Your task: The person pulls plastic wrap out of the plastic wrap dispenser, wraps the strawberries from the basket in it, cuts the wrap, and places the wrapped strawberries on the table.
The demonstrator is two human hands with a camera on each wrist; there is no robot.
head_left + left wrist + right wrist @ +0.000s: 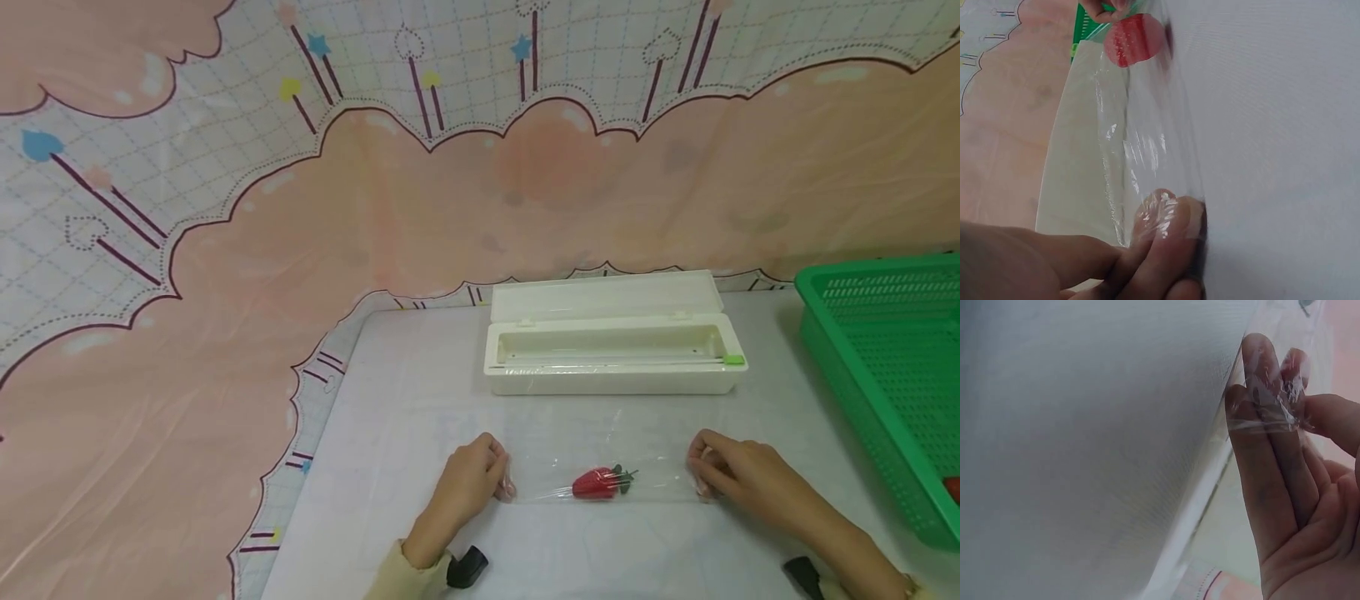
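The film (pixel 540 473) is stretched on the near side of the box (pixel 611 383), over the counter (pixel 390 400). The left grip (pixel 471 479) pinches one end, near the box's left front corner; the right grip (pixel 738 467) pinches the other, near its right front corner. The strawberry (pixel 596 483) lies in front of the box, seen through the film, leaves toward its right end; whether it is wrapped or only covered, I cannot tell.

The film looks feather-light, limp and slick, apt to cling and crease, so hold it by the end edges, fingers flat beneath and thumb on top, with even tension. The strawberry is probably light; if real, it would bruise, so take it gently by the sides.

Counted: two grips, one film sheet, one strawberry, one box with one raised lid and one green tab (pixel 733 360). Right of the box stands one basket (pixel 877 287), one red thing (pixel 952 489) partly showing in it.
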